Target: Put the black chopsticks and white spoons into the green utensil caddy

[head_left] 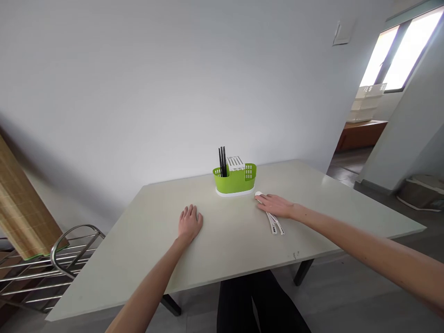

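A green cutlery holder with a white base stands near the far edge of the pale table. Black chopsticks stick up from its left side, and a white slotted insert sits in its middle. My left hand lies flat on the tabletop, fingers stretched out and holding nothing. My right hand rests flat, fingers extended, on top of white spoons lying just right of the holder. Their handles stick out toward me from under the hand.
A metal wire rack stands at the table's left, with a bamboo mat leaning behind it. A doorway at the right opens to a bright window and a wooden bench. A white wall lies behind the table.
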Motion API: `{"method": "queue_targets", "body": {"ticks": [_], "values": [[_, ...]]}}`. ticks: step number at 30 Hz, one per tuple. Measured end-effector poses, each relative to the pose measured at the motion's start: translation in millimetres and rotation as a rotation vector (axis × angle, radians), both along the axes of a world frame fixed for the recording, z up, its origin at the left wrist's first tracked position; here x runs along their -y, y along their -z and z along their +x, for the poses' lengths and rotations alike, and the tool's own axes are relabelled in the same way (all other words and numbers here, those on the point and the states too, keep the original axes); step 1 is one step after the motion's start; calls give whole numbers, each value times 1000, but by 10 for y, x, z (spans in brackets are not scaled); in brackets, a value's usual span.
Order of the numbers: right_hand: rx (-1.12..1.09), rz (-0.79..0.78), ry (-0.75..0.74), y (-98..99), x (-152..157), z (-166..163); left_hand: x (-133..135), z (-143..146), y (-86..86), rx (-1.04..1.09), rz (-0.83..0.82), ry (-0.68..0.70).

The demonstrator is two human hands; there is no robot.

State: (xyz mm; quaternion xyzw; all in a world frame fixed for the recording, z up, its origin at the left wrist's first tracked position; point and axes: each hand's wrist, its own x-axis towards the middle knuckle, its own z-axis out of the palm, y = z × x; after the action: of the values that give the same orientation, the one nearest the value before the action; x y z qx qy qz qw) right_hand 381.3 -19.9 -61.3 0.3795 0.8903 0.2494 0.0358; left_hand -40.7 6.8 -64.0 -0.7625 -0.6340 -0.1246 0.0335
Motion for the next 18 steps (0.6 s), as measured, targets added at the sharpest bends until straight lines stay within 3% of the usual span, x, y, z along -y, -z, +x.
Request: {"method": "queue_targets", "body": {"ticks": [9,18], "values": [[-40,24,42,-78,46,17,-7,-33,-7,-54,-35,29],[-34,-15,27,-216,143,107,-146,-72,-103,-167,-39,168]]}}
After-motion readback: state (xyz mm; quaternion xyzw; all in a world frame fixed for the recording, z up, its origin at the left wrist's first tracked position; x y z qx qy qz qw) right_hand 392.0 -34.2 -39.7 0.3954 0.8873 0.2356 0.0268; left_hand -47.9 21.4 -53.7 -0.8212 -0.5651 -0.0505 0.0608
